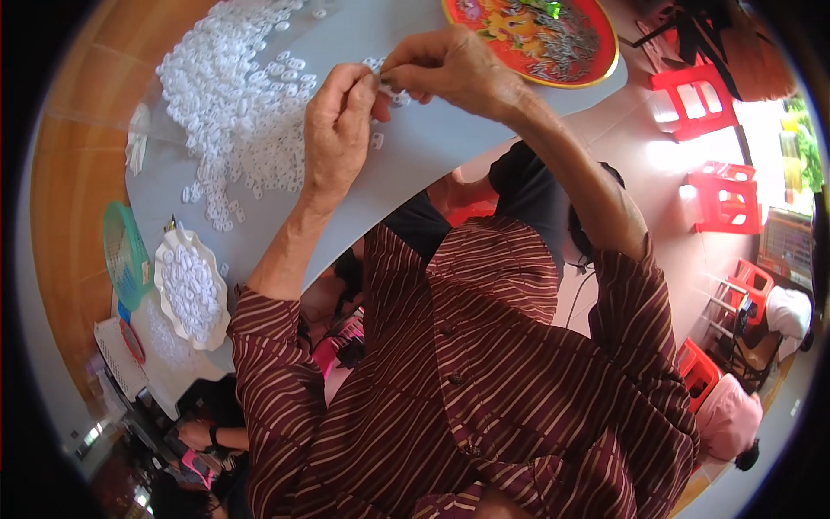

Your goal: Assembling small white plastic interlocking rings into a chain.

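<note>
My left hand (337, 130) is closed, thumb and fingers pinched at the tips, with a small white plastic piece at them. Close against it, my right hand (450, 71) also pinches its fingertips together. What the right fingers hold is too small and hidden to make out. Several loose white pieces lie on the grey table just beneath both hands. To the left spreads a large heap of white plastic pieces (207, 78), oval with holes. Beyond my right hand sits a round red patterned tray (456, 10) with a yellow rim, holding many small metal nails or screws (566, 56).
A scalloped white dish (220, 304) of white pieces stands at the left, beside a green basket (121, 251). Another person's hand (197, 435) with a dark wristband shows at lower left. Red plastic stools (724, 197) stand on the tiled floor at right.
</note>
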`<state>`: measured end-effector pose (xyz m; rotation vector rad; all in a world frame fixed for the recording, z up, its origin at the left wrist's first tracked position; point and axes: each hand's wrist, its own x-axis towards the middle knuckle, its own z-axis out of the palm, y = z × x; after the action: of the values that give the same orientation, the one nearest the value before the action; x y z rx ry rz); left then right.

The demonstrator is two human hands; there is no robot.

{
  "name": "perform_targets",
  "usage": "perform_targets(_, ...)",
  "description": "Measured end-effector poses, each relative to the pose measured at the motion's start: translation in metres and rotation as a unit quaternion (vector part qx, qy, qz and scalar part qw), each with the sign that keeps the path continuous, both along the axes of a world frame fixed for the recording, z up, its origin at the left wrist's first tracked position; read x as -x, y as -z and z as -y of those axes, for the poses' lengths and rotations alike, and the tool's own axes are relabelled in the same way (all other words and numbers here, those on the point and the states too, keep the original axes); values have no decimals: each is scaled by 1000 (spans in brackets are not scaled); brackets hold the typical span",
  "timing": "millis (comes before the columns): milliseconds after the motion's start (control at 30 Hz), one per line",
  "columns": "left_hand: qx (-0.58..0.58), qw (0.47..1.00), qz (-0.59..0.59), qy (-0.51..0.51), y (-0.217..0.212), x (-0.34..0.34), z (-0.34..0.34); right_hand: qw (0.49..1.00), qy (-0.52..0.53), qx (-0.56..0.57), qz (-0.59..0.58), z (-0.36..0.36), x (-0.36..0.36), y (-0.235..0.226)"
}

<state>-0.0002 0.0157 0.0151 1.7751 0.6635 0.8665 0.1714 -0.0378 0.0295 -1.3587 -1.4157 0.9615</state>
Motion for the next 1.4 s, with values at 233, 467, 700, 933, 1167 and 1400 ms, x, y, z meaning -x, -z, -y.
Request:
perform_targets(233,125,991,23,34,4,0,6,997,59,-47,-11,9,8,2)
perform_targets(467,117,992,39,25,10,1,11,937,119,-196,262,7,-52,-11)
perform_targets(700,13,999,7,50,10,0,14,884,130,-118,434,-3,-124,-16)
perform_targets(933,18,998,6,58,16,1,15,879,119,-133,443,-10,-124,1)
perform_targets(1167,20,997,-43,59,8,1,18,896,81,-30,435,14,-123,-24)
perform_targets(1400,-12,998,-20,59,12,-2,16,903,71,-70,418,10,-133,2)
